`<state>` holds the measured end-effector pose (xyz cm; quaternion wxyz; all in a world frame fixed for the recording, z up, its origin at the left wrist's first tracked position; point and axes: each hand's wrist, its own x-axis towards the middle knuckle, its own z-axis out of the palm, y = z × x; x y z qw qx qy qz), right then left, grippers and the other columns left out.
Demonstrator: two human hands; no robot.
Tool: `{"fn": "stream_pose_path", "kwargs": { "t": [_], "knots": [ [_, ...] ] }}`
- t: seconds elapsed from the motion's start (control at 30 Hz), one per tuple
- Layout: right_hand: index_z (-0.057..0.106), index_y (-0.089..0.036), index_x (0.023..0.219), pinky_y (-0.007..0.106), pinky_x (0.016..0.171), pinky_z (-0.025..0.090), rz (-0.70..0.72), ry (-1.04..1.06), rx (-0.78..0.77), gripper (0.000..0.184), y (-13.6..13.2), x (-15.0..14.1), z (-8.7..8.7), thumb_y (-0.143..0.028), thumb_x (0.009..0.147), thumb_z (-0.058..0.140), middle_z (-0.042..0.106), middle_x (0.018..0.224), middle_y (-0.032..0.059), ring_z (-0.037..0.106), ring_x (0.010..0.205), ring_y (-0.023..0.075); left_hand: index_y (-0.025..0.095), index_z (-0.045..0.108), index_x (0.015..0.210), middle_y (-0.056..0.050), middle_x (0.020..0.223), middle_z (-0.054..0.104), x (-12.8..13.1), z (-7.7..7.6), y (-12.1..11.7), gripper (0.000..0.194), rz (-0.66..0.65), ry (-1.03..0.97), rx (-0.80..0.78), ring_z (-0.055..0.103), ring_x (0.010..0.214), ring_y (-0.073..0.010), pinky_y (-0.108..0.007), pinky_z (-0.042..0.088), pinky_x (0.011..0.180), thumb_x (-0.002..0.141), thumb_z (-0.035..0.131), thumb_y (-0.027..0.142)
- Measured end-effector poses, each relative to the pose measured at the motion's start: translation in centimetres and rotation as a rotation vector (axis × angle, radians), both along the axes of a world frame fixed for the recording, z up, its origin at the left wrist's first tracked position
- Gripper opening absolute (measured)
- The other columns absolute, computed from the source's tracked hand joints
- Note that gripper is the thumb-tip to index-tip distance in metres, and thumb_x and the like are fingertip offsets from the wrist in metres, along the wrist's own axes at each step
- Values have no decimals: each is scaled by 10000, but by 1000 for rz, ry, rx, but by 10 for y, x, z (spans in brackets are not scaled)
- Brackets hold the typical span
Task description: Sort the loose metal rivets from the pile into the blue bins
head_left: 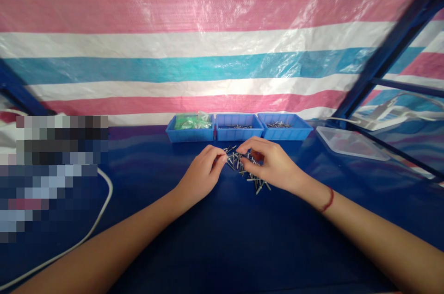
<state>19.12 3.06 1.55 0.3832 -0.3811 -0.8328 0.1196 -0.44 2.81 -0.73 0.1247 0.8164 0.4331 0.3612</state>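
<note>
While the left hand has thumb and fingertips pinched together at the left edge of a loose pile of small metal pins, can't quite tell if one's in its grip, the right hand is over the pile's right side, half curled with a gap between thumb and fingers, and I can't make out whether it's got hold of any. The pile's right on the dark blue surface, just on the near side of three blue bins lined up left to right.

The person's L hand was pinched shut; the R hand curved, its thumb & fingers apart.
</note>
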Motion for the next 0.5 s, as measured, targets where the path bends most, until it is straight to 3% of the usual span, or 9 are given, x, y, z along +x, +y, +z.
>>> {"fn": "stream_pose_path", "kwargs": {
  "t": [0.2,0.5],
  "knots": [
    [626,-175,789,242,529,404,0,81,-46,43,-4,-3,1,-214,780,611,609,753,20,468,547,94,180,551,868,-20,870,578,0,0,0,163,-30,-13,8,557,803,-147,-275,429,743,930,414,243],
    [631,-178,772,239,519,397,9,116,-64,64,-6,-4,2,-194,803,578,612,761,23,463,545,92,190,546,929,-19,884,577,2,3,-4,109,-87,-83,17,555,775,-133,-275,447,741,908,464,259]
  ]
}}
